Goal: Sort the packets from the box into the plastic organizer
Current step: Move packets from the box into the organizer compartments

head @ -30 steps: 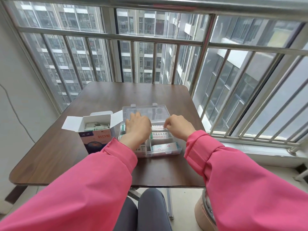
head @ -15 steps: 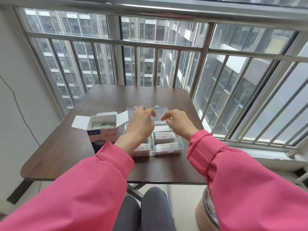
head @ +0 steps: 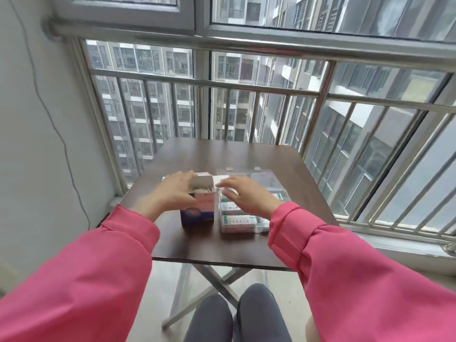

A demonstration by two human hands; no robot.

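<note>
A second earlier both hands were seen over the plastic organizer [head: 243, 213], with the fingers down in its compartments; now they had been moved away from it toward the box [head: 197, 206]. The left hand [head: 170, 193] was laid against the left side of the open box, its thumb on the front face and its fingers reaching over the far rim, so the box seemed to be gripped and steadied. The right hand [head: 246, 193] was held above the far half of the organizer with the fingers straight and apart, pointed toward the mouth of the box, and nothing was seen in it. The box stood near the middle of the table [head: 246, 248], just beside the left wall of the organizer, with its flaps open and some pale packets [head: 201, 190] visible inside. The near compartments of the organizer were already filled with green and white packets, and its clear lid lay open toward the far edge of the table. From this change it was judged that one placing was finished and that the next packet was about to be taken. How many packets remained in the box could not be told.
</note>
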